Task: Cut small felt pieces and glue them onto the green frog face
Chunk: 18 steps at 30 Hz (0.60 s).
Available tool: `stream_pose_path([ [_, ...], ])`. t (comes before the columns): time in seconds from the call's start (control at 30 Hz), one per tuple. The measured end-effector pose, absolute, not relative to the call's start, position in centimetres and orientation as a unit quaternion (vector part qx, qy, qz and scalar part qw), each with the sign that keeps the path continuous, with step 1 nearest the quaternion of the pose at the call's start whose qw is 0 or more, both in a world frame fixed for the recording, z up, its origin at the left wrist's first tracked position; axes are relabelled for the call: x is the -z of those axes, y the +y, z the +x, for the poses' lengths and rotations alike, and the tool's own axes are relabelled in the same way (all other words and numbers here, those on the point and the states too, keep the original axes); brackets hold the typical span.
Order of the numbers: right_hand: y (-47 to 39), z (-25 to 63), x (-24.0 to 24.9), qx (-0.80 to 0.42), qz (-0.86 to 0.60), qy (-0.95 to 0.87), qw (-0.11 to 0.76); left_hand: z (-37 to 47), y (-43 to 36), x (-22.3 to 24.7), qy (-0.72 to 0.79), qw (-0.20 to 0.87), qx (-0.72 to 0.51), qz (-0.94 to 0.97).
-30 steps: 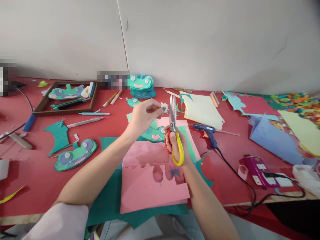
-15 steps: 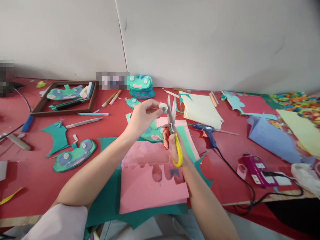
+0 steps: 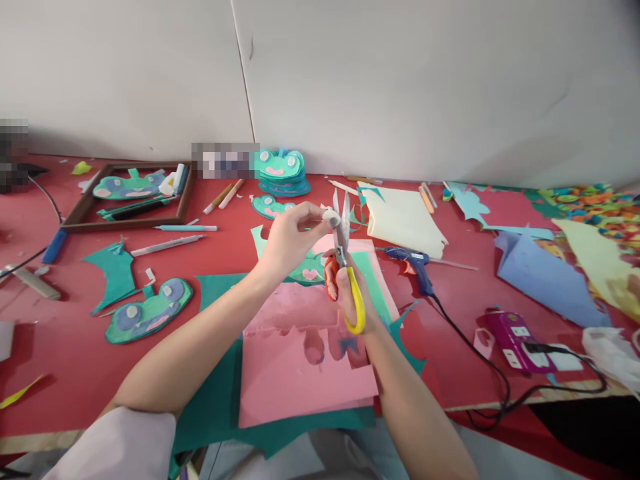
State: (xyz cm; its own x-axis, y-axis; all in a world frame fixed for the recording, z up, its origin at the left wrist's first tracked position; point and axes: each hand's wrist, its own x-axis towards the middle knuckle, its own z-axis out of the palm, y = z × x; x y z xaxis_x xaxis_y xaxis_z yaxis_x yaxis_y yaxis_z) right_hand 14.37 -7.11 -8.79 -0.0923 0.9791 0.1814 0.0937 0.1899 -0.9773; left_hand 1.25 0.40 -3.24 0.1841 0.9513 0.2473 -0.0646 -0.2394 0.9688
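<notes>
My left hand [image 3: 300, 230] pinches a small white piece [image 3: 331, 216] between thumb and fingers, right beside the scissor blades. My right hand [image 3: 357, 287] is wrapped round the scissors [image 3: 356, 300], which have one yellow and one red handle loop; the blades point up and stand apart. Below the hands lies pink felt [image 3: 300, 390] with cut-out holes, on top of dark green felt [image 3: 215, 407]. A green frog face [image 3: 305, 270] with a pink heart is partly hidden behind my left hand and wrist.
A blue glue gun [image 3: 415, 263] lies to the right, its cord running to a purple power strip [image 3: 517, 343]. Cream felt [image 3: 405, 220] is behind it. Left are a wooden frame [image 3: 186, 207] and a frog face [image 3: 150, 313]. A frog stack [image 3: 283, 177] stands by the wall.
My left hand has shifted slightly right, bringing the white piece up to the scissor blades. The blades look slightly closer together. Blurred fingers now show at the far right edge, over the yellow felt.
</notes>
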Motion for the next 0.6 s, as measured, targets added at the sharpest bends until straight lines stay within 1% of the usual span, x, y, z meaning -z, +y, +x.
stream_pose_path([
  [0.6, -7.20, 14.40, 8.46, -0.438, -0.474, -0.583, 0.494, 1.50, 0.01, 3.31, 0.385, 0.479, -0.517, 0.596],
])
